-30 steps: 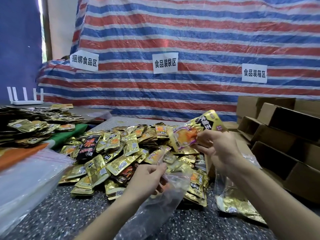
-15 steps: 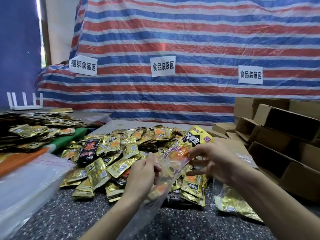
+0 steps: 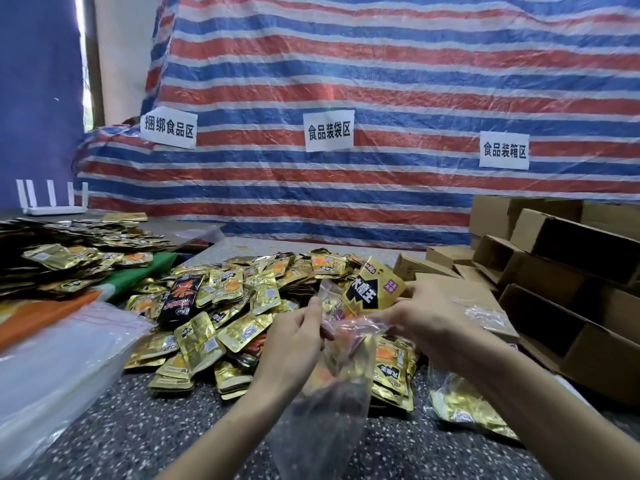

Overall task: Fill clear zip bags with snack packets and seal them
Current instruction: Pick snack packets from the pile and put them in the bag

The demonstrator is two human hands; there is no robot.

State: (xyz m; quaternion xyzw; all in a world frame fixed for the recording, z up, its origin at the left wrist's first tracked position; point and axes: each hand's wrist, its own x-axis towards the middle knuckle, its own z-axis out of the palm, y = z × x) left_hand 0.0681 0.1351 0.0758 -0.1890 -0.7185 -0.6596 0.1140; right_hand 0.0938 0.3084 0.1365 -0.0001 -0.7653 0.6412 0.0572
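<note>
A clear zip bag (image 3: 322, 407) hangs over the speckled table, its mouth held open. My left hand (image 3: 294, 344) pinches the left rim of the mouth. My right hand (image 3: 426, 317) grips a gold snack packet (image 3: 375, 289) with black lettering, whose lower end is pushed into the bag's mouth. Behind both hands spreads a big pile of gold snack packets (image 3: 221, 313). A filled clear bag of packets (image 3: 467, 403) lies on the table at the right, under my right forearm.
A stack of empty clear bags (image 3: 59, 368) lies at the left edge. More packets (image 3: 62, 258) are heaped on the left counter beside a white router (image 3: 52, 202). Open cardboard boxes (image 3: 568, 271) are stacked at the right. A striped tarp hangs behind.
My right hand has brought the gold packet down from above the pile and pushed it partway into the bag. My left hand lifted the bag's rim up to meet it.
</note>
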